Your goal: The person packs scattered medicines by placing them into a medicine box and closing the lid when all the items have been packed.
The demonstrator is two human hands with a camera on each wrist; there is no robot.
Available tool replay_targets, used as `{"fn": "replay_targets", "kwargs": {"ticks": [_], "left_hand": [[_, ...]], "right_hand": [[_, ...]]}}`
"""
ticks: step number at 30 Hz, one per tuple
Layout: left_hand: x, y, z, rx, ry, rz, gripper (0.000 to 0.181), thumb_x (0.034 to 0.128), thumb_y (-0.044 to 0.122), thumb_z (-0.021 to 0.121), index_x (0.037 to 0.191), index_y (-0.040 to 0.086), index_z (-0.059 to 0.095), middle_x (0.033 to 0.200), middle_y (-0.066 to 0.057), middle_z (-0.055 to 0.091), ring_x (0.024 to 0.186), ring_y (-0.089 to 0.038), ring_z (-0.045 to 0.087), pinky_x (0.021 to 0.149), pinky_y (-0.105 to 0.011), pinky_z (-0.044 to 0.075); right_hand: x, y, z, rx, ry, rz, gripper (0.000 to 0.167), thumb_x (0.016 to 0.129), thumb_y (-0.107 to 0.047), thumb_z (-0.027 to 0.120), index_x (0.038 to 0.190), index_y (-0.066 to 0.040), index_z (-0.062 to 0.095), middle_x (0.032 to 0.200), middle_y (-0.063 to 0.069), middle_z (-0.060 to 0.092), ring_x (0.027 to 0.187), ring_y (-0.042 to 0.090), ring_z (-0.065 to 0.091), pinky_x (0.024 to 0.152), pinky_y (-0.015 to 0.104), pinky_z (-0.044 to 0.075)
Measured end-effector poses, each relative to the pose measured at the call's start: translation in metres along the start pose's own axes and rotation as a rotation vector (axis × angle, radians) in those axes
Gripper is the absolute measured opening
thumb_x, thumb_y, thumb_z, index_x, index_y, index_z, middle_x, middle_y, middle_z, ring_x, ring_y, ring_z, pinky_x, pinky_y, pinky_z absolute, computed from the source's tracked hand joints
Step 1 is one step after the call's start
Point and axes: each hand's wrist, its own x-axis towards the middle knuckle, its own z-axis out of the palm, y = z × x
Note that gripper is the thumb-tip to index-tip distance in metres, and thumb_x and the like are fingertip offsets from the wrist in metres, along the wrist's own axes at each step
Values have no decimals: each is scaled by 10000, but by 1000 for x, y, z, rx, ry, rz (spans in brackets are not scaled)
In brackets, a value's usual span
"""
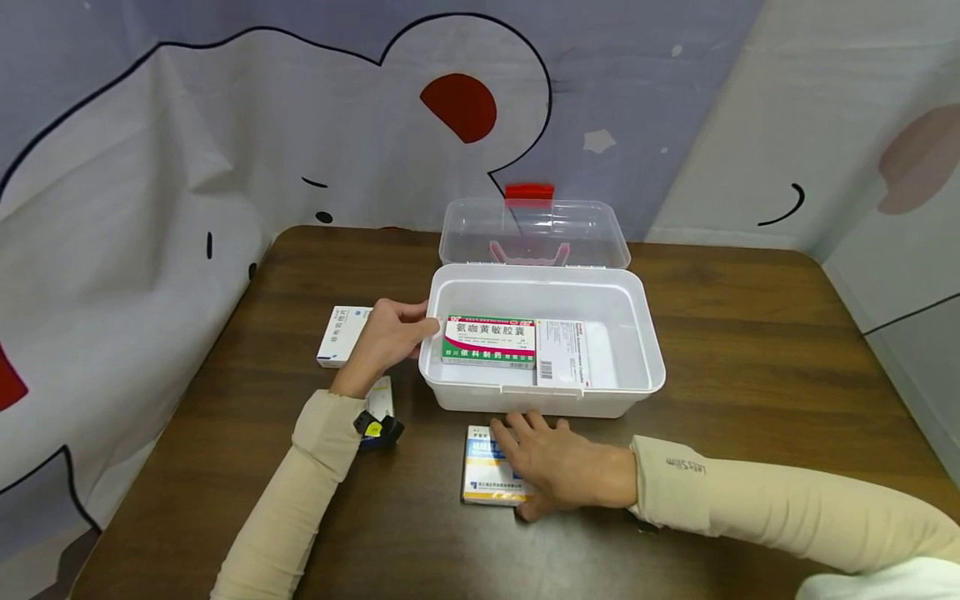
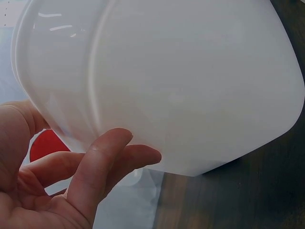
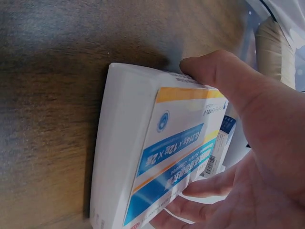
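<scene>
A white plastic storage box (image 1: 480, 398) stands on the table with its clear lid (image 1: 468, 233) swung back. My left hand (image 1: 390, 337) grips its left rim, thumb on top; the left wrist view shows the fingers (image 2: 102, 157) against the outer wall. In front of the box lies a white, blue and yellow medicine box (image 1: 483, 479). Across it reaches my right hand (image 1: 558, 467), holding it between the thumb at the near edge and fingers at the far edge. In the right wrist view this medicine box (image 3: 176, 148) lies flat, partly hidden by the hand.
Inside the storage box lie a green-and-red medicine box (image 1: 487, 340) and a white one (image 1: 561, 354), side by side. Left of it, another white medicine box (image 1: 339, 333) lies on the table (image 1: 750, 358). A further carton (image 1: 381, 398) is partly hidden under my left wrist.
</scene>
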Motion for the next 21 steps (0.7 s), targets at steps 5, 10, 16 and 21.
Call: {"fn": "replay_targets", "kwargs": {"ticks": [5,10,16,21], "left_hand": [[1,-1,0,-5,-1,-3,453,813,179,620,1253,84,568,1093,-127,639,773,-191,648,610,-299,549],[1,0,0,0,-5,-7,455,814,182,619,1256,85,566,1097,-129,637,780,-195,648,616,-302,550],[1,1,-1,-5,-8,-15,456,814,180,617,1257,85,565,1090,-128,640,781,-197,655,621,-305,551],[0,1,-1,-6,-13,-17,462,813,183,621,1260,80,562,1094,-132,636,783,-199,653,622,-307,552]], "right_hand": [[0,1,0,19,22,-2,955,583,-519,752,1315,-78,325,1167,73,394,1049,273,414,622,410,458],[0,1,-2,22,8,8,945,575,-525,756,1301,-95,332,1152,69,398,1035,268,422,613,408,459],[-6,2,-15,29,-38,10,923,604,-541,747,1312,-121,328,1157,56,395,1026,240,428,650,402,469],[-16,5,-33,68,-57,19,940,613,-514,757,1347,-118,322,1166,41,383,1021,213,407,642,340,456]]}}
